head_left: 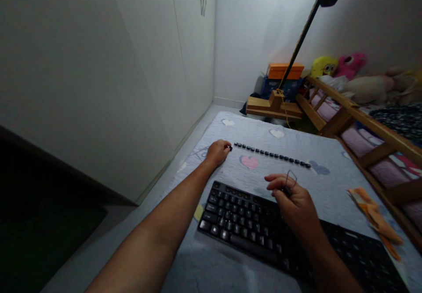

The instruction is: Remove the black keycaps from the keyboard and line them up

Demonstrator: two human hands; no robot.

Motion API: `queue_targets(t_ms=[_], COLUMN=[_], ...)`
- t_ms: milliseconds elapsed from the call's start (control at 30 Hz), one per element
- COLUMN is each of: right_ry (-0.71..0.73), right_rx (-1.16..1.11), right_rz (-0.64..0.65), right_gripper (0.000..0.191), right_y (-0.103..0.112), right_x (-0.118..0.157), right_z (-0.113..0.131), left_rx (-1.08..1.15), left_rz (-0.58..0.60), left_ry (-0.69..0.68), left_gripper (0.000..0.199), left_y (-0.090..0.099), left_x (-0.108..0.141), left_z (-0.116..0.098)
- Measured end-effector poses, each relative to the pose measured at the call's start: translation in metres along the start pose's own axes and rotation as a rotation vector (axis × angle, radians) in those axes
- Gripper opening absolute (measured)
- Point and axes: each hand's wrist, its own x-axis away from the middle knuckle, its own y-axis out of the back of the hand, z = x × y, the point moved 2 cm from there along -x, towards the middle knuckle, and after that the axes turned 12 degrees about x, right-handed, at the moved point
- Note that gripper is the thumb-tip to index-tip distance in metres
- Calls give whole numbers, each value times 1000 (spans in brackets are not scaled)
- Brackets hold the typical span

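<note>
My left hand (218, 152) pinches a small black keycap (230, 148) at the left end of a row of black keycaps (271, 155) on the cloth. In my right hand (293, 198), above the keyboard, is a wire keycap puller (287, 190); its bent wire loop points up and its dark body sits between thumb and fingers. The black keyboard (244, 218) lies at a slant under my right hand and forearm, which hide part of its middle. Its top left area shows dark gaps, too small to make out well.
A heart-patterned cloth (250, 284) covers the surface. An orange cloth item (376, 218) lies at the right. A wooden bed rail (365, 117) runs along the right side, a white wardrobe (148, 64) along the left. Behind stands a lamp-like pole (303, 33) on a wooden base.
</note>
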Motion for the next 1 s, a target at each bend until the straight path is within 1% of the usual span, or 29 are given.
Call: queue_targets(t_ms=[167,367,467,733,1000], right_ry=[-1,24,22,62,53], right_rx=[7,28,46,77,75], right_rz=[-12,-76,-86,-63,-62], right_gripper=[11,12,12,15,15], right_y=[3,10,9,3,4], right_x=[14,25,27,28,29], right_z=[-10,-18,-22,-26,-26], left_rx=[-52,-61,-45,-8,-7], left_rz=[9,21,18,1,2], left_ry=[-12,-36,-39,-9,17], left_gripper=[21,21,22,22,23], left_y=[2,4,0,-12,-12], left_x=[-2,-7,-11,-18,-18], left_z=[1,-1,-4,-7,-8])
